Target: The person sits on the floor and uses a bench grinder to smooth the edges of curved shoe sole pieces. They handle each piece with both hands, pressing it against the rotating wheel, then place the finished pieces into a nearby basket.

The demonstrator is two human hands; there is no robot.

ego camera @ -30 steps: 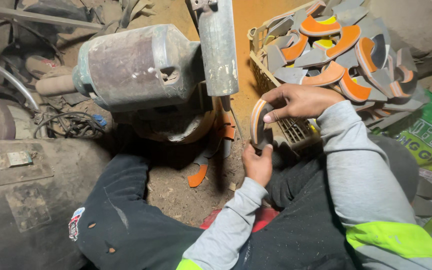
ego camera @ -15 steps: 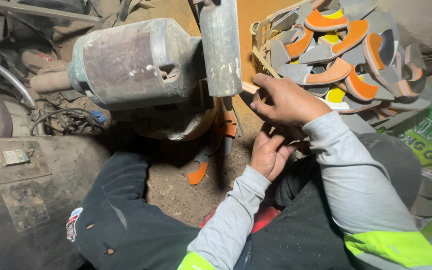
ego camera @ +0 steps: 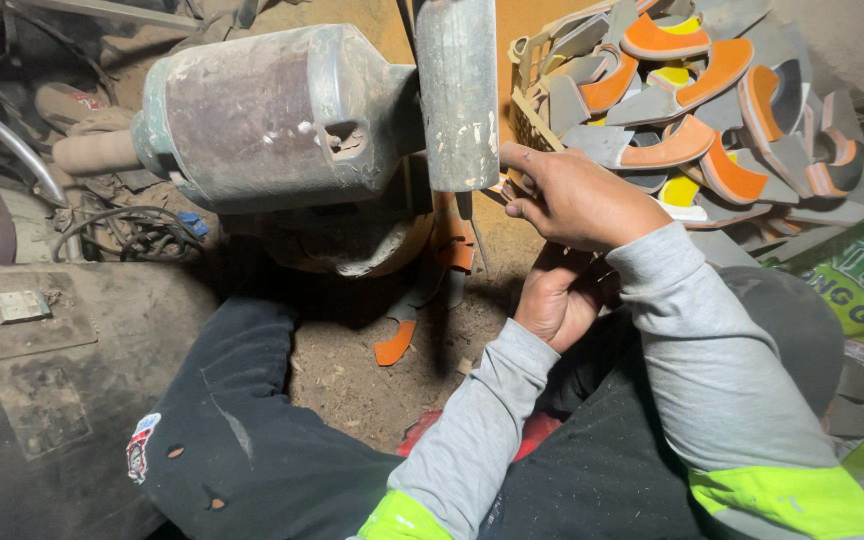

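— Where are the hands?

— The right hand (ego camera: 577,200) is curled, fingers bent, up against the grey upright column (ego camera: 457,95) of the motor (ego camera: 272,115). Whether it grips anything I cannot tell — the piece is hidden. The left hand (ego camera: 552,300) sits just under it, cupped; its hold is hidden too.

— And the pieces?

— Curved orange-and-grey pieces (ego camera: 697,100) are heaped in the basket (ego camera: 527,120) just beyond the right hand; one orange scrap (ego camera: 394,345) lies on the dirt floor (ego camera: 352,370).

— How would they handle?

— Light, stiff and thin-edged, I'd judge — best pinched at the two ends of the curve.

curved orange-grey pieces (ego camera: 692,150), heaped in basket (ego camera: 524,110)
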